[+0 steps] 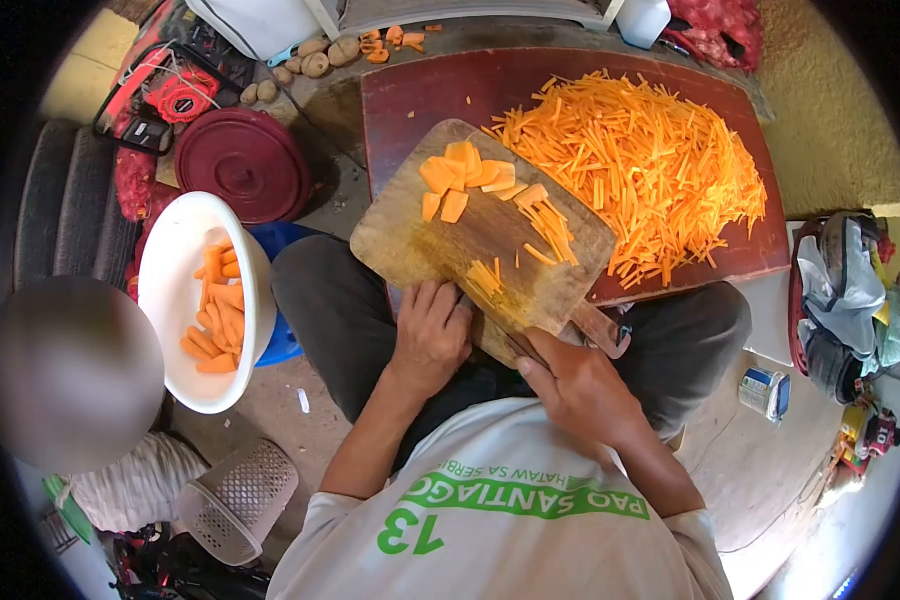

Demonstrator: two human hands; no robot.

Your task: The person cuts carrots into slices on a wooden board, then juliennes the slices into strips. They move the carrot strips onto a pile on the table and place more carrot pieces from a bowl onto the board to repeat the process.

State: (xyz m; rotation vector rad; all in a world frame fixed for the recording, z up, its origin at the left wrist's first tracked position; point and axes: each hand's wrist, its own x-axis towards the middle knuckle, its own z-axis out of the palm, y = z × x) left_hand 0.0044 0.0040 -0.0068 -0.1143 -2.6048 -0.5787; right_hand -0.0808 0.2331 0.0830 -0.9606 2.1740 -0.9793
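A wooden cutting board (390, 225) lies tilted across my lap, its handle (598, 328) toward the right. My right hand (580, 385) is closed around a knife (518, 342) at the board's near edge; most of the knife is hidden or hard to make out. Close to its left, my left hand (432, 335) has bent fingers pressed together on the same edge, and what lies under them is hidden. Cut carrot sticks (486, 277) lie just beyond the fingers. Flat carrot slices (454, 206) sit on the board's far left part, with more sticks (550, 235) at its right.
A big heap of carrot sticks (650, 170) covers much of a dark red table (420, 95). To my left, a white basin (162, 300) holds peeled carrots. Beyond it stands a maroon lidded bucket (240, 165). Potatoes (315, 64) lie on the floor behind.
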